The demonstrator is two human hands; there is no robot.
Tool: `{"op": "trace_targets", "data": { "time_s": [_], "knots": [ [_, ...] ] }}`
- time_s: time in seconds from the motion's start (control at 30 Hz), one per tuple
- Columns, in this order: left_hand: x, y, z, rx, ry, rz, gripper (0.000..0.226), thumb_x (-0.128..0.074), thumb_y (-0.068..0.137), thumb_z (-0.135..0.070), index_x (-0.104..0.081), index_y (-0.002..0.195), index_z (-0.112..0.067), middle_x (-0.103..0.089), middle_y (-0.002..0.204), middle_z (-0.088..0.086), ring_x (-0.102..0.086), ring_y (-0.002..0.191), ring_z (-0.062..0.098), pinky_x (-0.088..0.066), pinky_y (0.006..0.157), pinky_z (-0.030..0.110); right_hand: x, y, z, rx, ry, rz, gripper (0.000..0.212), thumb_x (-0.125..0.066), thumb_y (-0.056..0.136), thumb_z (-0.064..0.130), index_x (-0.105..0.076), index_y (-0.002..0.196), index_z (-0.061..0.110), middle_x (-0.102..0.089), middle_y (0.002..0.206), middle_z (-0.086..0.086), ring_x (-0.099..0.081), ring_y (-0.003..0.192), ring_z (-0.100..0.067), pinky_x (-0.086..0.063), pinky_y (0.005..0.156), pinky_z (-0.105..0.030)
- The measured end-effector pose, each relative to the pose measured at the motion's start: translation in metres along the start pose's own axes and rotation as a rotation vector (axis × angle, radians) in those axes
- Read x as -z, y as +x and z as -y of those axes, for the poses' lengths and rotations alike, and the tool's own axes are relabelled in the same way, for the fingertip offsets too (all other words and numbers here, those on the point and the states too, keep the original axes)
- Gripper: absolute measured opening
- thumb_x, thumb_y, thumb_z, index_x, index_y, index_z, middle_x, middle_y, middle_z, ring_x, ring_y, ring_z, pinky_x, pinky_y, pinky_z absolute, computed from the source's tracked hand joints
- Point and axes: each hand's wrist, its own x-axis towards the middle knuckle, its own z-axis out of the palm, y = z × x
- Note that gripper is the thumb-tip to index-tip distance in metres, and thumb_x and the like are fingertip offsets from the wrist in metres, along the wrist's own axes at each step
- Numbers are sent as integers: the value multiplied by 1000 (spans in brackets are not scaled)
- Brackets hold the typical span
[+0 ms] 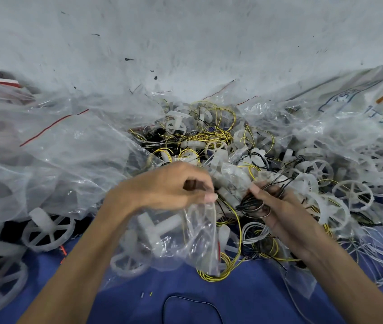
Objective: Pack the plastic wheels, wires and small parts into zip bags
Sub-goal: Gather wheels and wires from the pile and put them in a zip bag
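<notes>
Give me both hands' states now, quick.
Left hand: pinching the mouth of a clear zip bag.
Right hand: gripping a coil of black wires.

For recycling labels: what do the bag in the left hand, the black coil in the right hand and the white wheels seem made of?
Bag: thin clear plastic film, glossy; it crinkles and is see-through. Black coil: probably plastic-insulated wire, smooth, bending in loops; core hidden. Wheels: likely moulded plastic, milky, matt, translucent.

yellow wires (213, 134), blue cloth (244, 298), translucent white wheels (352, 195)
</notes>
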Motion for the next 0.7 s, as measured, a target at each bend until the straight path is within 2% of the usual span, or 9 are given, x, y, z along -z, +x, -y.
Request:
{"op": "trace_targets", "data": {
  "time_s": [0.1,0.2,0.27,0.33,0.4,0.47,0.53,0.6,0.7],
  "knots": [
    [4,-3,-1,-111,-96,-155,23,-51,85,-41,-62,82,-20,-59,83,4,-54,83,20,-43,75,36,-12,-4,4,16,135,44,15,-62,76,19,-73,66,15,-68,72,-2,-66,71,-10,-55,64,-21],
    [3,-2,-4,-152,-103,-208,21,-49,84,-45,-58,80,-27,-58,92,-3,-44,102,10,-32,94,27,-31,-6,3,-40,256,141,20,-57,78,18,-74,72,9,-70,79,-8,-67,74,-13,-57,71,-23],
    [1,0,-7,-184,-132,-206,22,-49,89,-40,-58,79,-23,-58,88,-3,-47,97,8,-36,91,27,-45,-11,-4,-59,198,301,18,-56,81,15,-73,82,8,-71,88,-9,-68,80,-16,-57,74,-27],
    [-1,0,-11,-219,-182,-185,20,-51,94,-28,-59,80,-16,-57,77,-6,-54,78,4,-43,75,19,-55,-17,-11,-37,-43,447,17,-58,84,16,-74,85,17,-73,89,2,-68,84,-8,-53,72,-20],
    [-1,1,-15,-247,-204,-168,12,-55,91,-20,-58,80,-20,-54,72,-14,-53,68,-1,-38,65,11,-58,-19,-11,22,-378,594,16,-57,90,20,-73,92,21,-71,94,8,-65,91,-2,-49,77,-15],
    [-2,0,-17,-275,-215,-181,15,-56,90,-16,-55,80,-27,-50,72,-16,-49,67,-4,-35,66,11,-60,-13,-6,70,-662,709,21,-51,95,16,-67,105,8,-68,106,-1,-62,102,-10,-49,89,-25],
    [-2,0,-16,-282,-243,-197,14,-55,89,-15,-56,80,-26,-45,74,-13,-43,69,-1,-33,67,14,-61,-6,6,66,-874,774,23,-52,95,17,-64,110,4,-67,110,-3,-61,105,-15,-47,94,-32],
    [-2,1,-14,-271,-270,-208,11,-54,89,-15,-57,80,-20,-44,75,-12,-42,69,-1,-32,68,13,-63,-1,21,38,-1001,816,19,-57,92,19,-64,106,7,-68,104,3,-63,97,-10,-48,89,-23],
    [-4,3,-17,-254,-358,-194,12,-50,89,-14,-54,79,-19,-48,73,-17,-45,66,-4,-34,65,10,-76,-3,35,45,-1008,844,16,-60,90,10,-65,100,-1,-69,98,-7,-59,80,0,-45,77,-7]
  ]
}}
